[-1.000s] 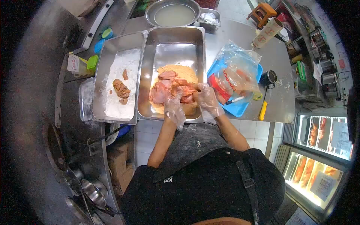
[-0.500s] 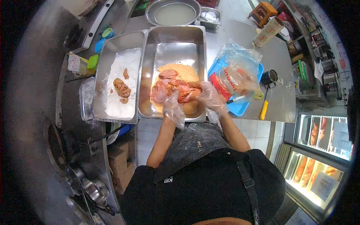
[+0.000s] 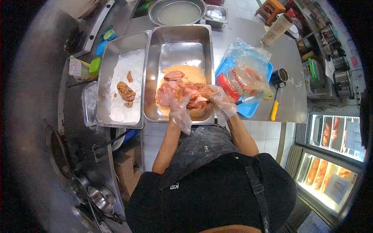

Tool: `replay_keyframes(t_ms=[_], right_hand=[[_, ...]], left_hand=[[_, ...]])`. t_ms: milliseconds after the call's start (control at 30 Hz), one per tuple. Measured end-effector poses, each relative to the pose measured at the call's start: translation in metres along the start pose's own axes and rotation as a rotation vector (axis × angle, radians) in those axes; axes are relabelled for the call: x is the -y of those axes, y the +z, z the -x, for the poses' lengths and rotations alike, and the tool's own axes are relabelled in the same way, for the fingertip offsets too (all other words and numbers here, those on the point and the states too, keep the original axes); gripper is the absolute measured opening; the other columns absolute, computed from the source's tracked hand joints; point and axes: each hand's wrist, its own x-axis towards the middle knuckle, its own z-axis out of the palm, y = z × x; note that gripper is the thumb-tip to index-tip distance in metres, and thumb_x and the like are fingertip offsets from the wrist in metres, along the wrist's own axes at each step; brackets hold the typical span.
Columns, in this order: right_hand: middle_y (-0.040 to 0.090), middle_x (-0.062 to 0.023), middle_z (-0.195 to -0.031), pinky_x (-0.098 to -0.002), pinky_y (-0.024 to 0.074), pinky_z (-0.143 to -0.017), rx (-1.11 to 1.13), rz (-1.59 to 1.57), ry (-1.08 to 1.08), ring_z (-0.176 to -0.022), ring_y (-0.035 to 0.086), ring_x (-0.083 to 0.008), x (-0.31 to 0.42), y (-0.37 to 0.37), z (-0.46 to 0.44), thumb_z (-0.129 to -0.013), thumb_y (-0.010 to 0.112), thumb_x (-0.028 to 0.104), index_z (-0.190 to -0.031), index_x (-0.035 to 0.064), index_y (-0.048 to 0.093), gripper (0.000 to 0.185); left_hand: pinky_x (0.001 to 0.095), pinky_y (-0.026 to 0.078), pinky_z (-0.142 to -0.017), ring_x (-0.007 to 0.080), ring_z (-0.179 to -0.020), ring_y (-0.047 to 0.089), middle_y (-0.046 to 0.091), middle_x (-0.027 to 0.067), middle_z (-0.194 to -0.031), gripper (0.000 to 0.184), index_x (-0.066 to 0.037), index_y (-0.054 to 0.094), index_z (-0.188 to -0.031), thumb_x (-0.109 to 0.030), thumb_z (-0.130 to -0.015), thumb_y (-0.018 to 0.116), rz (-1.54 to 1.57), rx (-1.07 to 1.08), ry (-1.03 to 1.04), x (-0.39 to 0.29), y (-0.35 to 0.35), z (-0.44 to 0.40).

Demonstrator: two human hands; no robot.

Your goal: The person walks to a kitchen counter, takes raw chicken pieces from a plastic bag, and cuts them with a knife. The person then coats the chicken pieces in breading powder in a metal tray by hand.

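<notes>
Both my hands wear clear plastic gloves and are at the near end of a deep steel pan. Raw meat pieces lie there on orange-tan powder. My left hand is against the meat, its fingertips hidden among the pieces. My right hand is closed on a meat piece at the pan's right side. Left of this pan, a shallower steel pan holds white powder with brown clumps on it.
A blue tray with plastic-bagged items is on the right, beside a black cup and a yellow-handled knife. Behind the pans are a round basin of cloudy liquid and a small steel container. Lit display cabinets stand lower right.
My right hand has shifted slightly right and down, and the meat between my hands has changed position. My left hand stays at about the same place.
</notes>
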Motion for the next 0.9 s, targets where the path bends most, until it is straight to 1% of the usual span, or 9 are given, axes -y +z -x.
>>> replay_keyframes(t_ms=[67,167,333,400,533,633,700,833,900], right_hand=[[0.063,-0.0047,-0.084,-0.0239,0.0473,-0.066,-0.019,0.47,-0.015,-0.075,0.058,-0.0118,0.023,0.017,0.005,-0.081,0.065,0.016,-0.096,-0.002,0.061,0.024],[0.062,-0.0039,-0.077,-0.024,0.0461,-0.062,0.058,0.743,-0.003,-0.071,0.056,-0.0105,0.033,0.022,0.006,-0.08,0.064,0.014,-0.093,-0.002,0.062,0.021],[0.06,-0.0023,-0.076,-0.0221,0.0449,-0.061,-0.09,0.597,0.051,-0.07,0.055,-0.0086,0.025,0.022,0.003,-0.08,0.064,0.012,-0.091,-0.0018,0.062,0.017],[0.06,-0.0013,-0.081,-0.0205,0.0453,-0.063,-0.114,0.466,0.051,-0.072,0.054,-0.0076,0.021,0.022,0.003,-0.081,0.064,0.013,-0.092,-0.0014,0.062,0.018],[0.063,-0.0052,-0.087,-0.0217,0.0476,-0.066,-0.132,0.257,-0.012,-0.077,0.058,-0.0102,0.013,0.016,0.001,-0.081,0.065,0.011,-0.096,-0.0017,0.06,0.021],[0.062,-0.0055,-0.092,-0.0222,0.0484,-0.068,-0.069,0.221,0.004,-0.08,0.058,-0.0101,0.012,0.013,0.001,-0.08,0.066,0.012,-0.099,-0.0011,0.059,0.024],[0.062,-0.0055,-0.093,-0.0224,0.0486,-0.069,-0.032,0.198,0.0,-0.08,0.057,-0.0098,0.024,0.02,0.001,-0.08,0.067,0.013,-0.098,-0.0005,0.058,0.025],[0.061,-0.0041,-0.092,-0.021,0.0471,-0.065,0.045,0.257,0.047,-0.077,0.057,-0.0089,0.045,0.029,-0.004,-0.079,0.068,0.014,-0.093,0.0019,0.057,0.022],[0.061,-0.0029,-0.09,-0.0205,0.0463,-0.063,0.026,0.252,0.061,-0.075,0.057,-0.0085,0.047,0.029,-0.011,-0.079,0.069,0.014,-0.091,0.0026,0.057,0.02]], left_hand=[[0.0281,0.055,-0.069,0.0206,-0.082,0.062,0.059,0.0118,-0.097,0.037,0.002,0.047,-0.113,0.005,-0.078,0.06,-0.132,0.023,-0.014,-0.009,-0.003,-0.001],[0.0287,0.056,-0.067,0.0201,-0.081,0.062,0.058,0.0121,-0.099,0.042,0.001,0.045,-0.115,0.007,-0.076,0.061,-0.31,0.082,0.039,-0.002,-0.016,-0.01],[0.0315,0.056,-0.068,0.0208,-0.081,0.062,0.057,0.0128,-0.102,0.045,0.002,0.042,-0.12,0.005,-0.078,0.059,-0.317,-0.018,0.035,-0.004,-0.024,-0.004],[0.0321,0.055,-0.07,0.0222,-0.08,0.062,0.057,0.0132,-0.101,0.05,0.0,0.039,-0.124,0.004,-0.078,0.059,-0.15,-0.173,0.051,-0.008,-0.007,0.003],[0.033,0.056,-0.069,0.0235,-0.082,0.062,0.057,0.0141,-0.1,0.052,-0.003,0.036,-0.127,0.001,-0.08,0.058,0.131,-0.133,-0.043,0.0,-0.024,-0.006],[0.0353,0.055,-0.072,0.025,-0.085,0.061,0.057,0.0142,-0.101,0.05,-0.005,0.037,-0.128,-0.002,-0.081,0.057,0.058,-0.154,-0.024,0.004,-0.033,-0.016],[0.0311,0.052,-0.082,0.0228,-0.096,0.057,0.05,0.0156,-0.117,0.041,-0.003,0.044,-0.122,-0.004,-0.082,0.056,-0.512,0.057,0.167,0.003,-0.048,-0.028],[0.0306,0.046,-0.087,0.0187,-0.098,0.055,0.058,0.008,-0.106,0.044,-0.005,0.047,-0.122,-0.006,-0.081,0.062,-0.085,0.295,-0.058,-0.028,-0.004,0.003],[0.0277,0.043,-0.089,0.0148,-0.101,0.052,0.059,0.0063,-0.108,0.038,-0.003,0.053,-0.115,-0.007,-0.079,0.065,-0.692,0.39,0.096,-0.03,-0.003,0.0]])
